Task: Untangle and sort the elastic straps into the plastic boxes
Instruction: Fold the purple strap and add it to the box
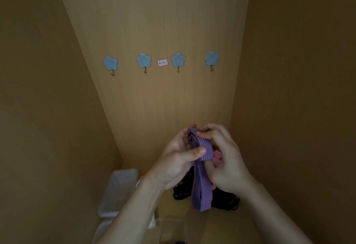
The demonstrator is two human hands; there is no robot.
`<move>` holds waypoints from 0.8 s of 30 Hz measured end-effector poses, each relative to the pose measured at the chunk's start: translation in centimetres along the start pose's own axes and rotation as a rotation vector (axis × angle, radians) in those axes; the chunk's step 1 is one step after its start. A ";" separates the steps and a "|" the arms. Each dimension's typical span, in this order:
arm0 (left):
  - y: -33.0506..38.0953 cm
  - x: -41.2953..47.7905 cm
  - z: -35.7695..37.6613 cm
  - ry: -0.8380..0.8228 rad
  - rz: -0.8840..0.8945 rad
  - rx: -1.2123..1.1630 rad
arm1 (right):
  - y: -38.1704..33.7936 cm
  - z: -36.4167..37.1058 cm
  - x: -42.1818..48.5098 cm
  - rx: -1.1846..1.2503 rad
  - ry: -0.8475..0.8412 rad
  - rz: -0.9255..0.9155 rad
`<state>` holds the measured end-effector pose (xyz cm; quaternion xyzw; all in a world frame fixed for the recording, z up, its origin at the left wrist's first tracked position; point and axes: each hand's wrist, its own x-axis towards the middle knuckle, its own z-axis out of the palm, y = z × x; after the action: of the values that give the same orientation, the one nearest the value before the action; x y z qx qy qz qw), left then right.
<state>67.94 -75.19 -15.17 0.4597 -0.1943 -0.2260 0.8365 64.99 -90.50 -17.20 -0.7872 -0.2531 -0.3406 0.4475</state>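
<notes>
Two hands grip the strap [202, 195] between close cabinet walls [57, 128].
Left hand [180, 160] and right hand [226, 162] pinch its top; its loop hangs over black straps [181, 193], box [119, 189] at left.

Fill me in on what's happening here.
A person holds up a red-and-blue striped strap with both hands: the left hand pinches it under the thumb, the right hand grips its upper fold. Its ends hang over a heap of black straps. A clear plastic box stands at the left.
</notes>
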 end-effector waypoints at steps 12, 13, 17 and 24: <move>0.8 0.4 -1.4 -0.128 -0.029 0.424 | 1.8 -0.4 1.0 0.689 -0.193 0.669; 0.9 0.4 -1.5 -0.134 -0.033 0.454 | 1.9 -0.4 1.0 0.725 -0.186 0.662; 1.0 0.4 -1.8 -0.133 -0.051 0.469 | 1.9 -0.5 1.1 0.745 -0.139 0.647; -0.2 0.2 -0.7 0.089 -0.026 0.508 | 0.9 -0.3 1.9 0.619 0.158 0.596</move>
<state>68.41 -74.89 -15.63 0.6671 -0.2017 -0.1603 0.6990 66.76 -91.03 -16.17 -0.6261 -0.0698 -0.1639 0.7591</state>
